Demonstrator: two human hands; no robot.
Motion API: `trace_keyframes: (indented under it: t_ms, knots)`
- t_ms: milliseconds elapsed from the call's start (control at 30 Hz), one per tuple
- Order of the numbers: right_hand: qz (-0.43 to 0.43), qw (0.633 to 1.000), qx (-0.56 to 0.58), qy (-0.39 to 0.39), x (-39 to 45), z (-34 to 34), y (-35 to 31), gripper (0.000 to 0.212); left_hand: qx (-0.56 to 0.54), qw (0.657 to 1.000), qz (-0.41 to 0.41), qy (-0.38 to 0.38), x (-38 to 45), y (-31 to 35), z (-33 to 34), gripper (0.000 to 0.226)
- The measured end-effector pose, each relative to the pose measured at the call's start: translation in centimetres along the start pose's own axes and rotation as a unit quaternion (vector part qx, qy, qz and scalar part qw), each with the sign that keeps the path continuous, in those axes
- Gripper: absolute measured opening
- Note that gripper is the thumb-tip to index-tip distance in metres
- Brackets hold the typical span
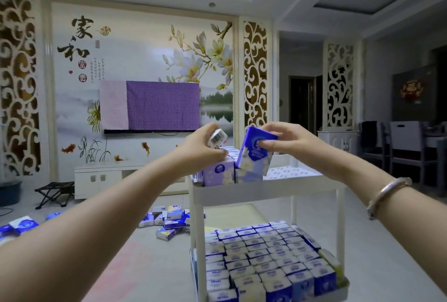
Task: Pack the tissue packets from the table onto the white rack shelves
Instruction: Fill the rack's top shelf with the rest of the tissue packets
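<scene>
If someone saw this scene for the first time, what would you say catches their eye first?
Two outstretched hands meet mid-frame above the white rack: the left hand grips a barcoded tissue packet, the right hand pinches a blue packet. Below, the lower shelf is packed tight with blue packets, and behind hangs a purple cloth.

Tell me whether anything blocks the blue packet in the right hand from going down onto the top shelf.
Nothing visible does. The right hand holds the blue packet tilted just above the top shelf, beside the packets already standing there. The shelf's perforated floor to the right is bare. The left hand holds another packet off to the side.
</scene>
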State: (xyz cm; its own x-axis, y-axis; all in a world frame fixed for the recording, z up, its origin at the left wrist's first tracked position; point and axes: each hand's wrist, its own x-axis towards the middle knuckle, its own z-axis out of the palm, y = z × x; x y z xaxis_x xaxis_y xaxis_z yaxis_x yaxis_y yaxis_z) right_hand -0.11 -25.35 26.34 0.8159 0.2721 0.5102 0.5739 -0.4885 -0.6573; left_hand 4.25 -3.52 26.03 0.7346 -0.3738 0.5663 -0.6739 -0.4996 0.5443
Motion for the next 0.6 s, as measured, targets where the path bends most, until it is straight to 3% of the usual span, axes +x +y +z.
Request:
trace_keyframes:
  t_ms: [133,233,367,600]
  knots:
    - [0.012,0.982,0.129,0.137,1.7,-0.9,1.4,0.013,0.016,0.996,-0.022,0.084,1.6,-1.2,0.3,0.016]
    - [0.072,0.977,0.008,0.201,4.1,-0.9,3.8,0.010,0.029,0.992,-0.037,0.119,2.9,-2.2,0.7,0.016]
    - [0.150,0.969,-0.140,0.141,7.7,0.2,6.8,0.019,0.077,0.988,-0.061,0.123,5.0,-3.6,1.0,0.018]
    - [0.218,0.940,-0.259,0.039,12.2,2.2,7.8,0.025,0.087,0.988,-0.124,0.030,6.9,-5.6,1.5,0.025]
